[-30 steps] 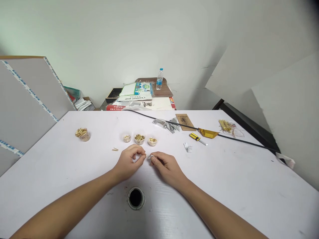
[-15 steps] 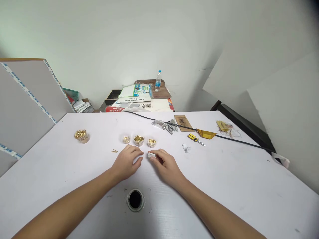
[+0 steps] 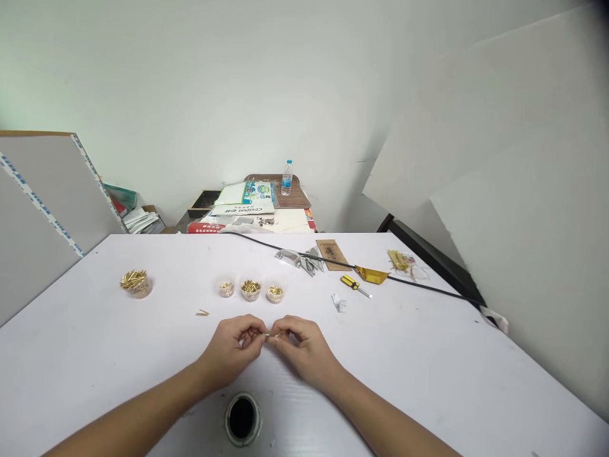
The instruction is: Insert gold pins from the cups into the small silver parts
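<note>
My left hand (image 3: 234,348) and right hand (image 3: 305,350), fingertips together, pinch a small thin piece (image 3: 268,335) over the white surface (image 3: 428,368), near three cups (image 3: 250,292).

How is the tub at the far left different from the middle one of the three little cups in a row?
The far-left tub is larger; the middle cup is smaller. The tub's gold-coloured pieces are long and jut well past its rim, while the cup's are shorter and heaped near its rim. Both are see-through and stand on the white table.
</note>
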